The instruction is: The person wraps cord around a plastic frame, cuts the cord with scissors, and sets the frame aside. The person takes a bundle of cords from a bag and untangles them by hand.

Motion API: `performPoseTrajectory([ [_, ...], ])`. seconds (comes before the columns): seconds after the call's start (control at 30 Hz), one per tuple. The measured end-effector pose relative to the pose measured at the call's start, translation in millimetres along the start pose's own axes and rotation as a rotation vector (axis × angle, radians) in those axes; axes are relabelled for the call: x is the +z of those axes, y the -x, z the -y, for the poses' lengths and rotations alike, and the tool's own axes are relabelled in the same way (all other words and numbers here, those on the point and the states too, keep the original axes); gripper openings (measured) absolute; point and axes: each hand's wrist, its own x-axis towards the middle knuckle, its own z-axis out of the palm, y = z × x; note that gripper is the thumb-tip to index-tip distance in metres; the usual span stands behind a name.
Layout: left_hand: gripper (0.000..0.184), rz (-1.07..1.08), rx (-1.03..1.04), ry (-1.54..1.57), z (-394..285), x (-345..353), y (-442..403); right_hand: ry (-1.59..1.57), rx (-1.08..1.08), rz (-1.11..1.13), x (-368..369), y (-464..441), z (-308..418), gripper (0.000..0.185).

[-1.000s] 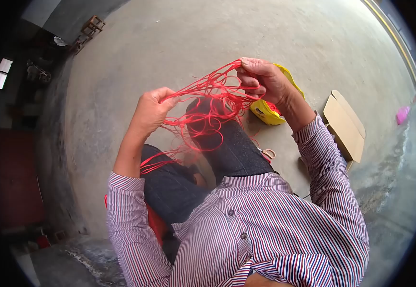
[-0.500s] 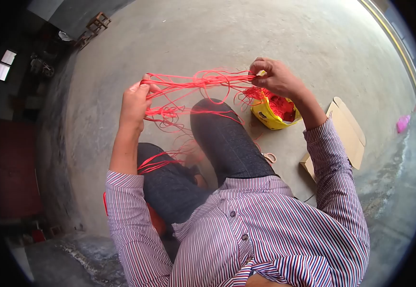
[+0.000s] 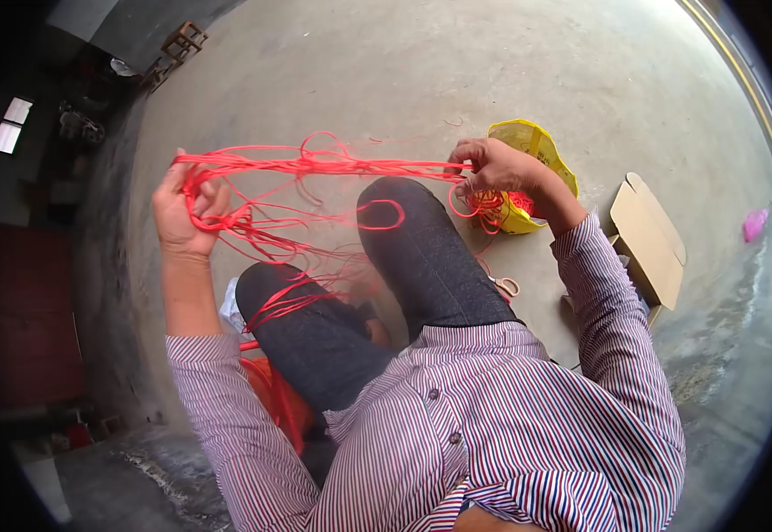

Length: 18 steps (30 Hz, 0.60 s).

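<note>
A loose bundle of red cord [image 3: 315, 167] stretches between my two hands above my knees. At the left end, my left hand [image 3: 189, 206] is closed around the cord, and strands hang from it across my left thigh. My right hand [image 3: 497, 173] pinches the other end of the bundle. Below that hand, a yellow bag [image 3: 545, 149] stands on the floor with more red cord [image 3: 517, 204] in it. Strands loop over the bag's near side. My right hand hides part of the bag.
Scissors [image 3: 507, 286] lie on the floor beside my right knee. An open cardboard box [image 3: 647, 239] sits to the right, with a pink item [image 3: 755, 225] farther out. Something red [image 3: 272, 399] is by my left thigh. A wooden stool [image 3: 182, 40] stands far left.
My left hand has moved left, drawing the cord bundle longer and straighter. My right hand has shifted slightly down, and more of the yellow bag and cardboard box shows.
</note>
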Motion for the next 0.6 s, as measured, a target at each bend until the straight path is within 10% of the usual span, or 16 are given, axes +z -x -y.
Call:
performPoseTrajectory([
  [0.07, 0.042, 0.081, 0.035, -0.036, -10, -20, -3, 0.306, 0.057, -0.043, -6, 4, -1, 0.021],
  [0.3, 0.038, -0.250, 0.096, -0.035, -15, -39, -1, -0.335, 0.254, 0.000, -32, 28, -10, 0.021],
  [0.6, 0.042, -0.289, 0.084, -0.048, -19, -82, -3, -0.415, 0.262, -0.024, -43, 34, -9, 0.015],
])
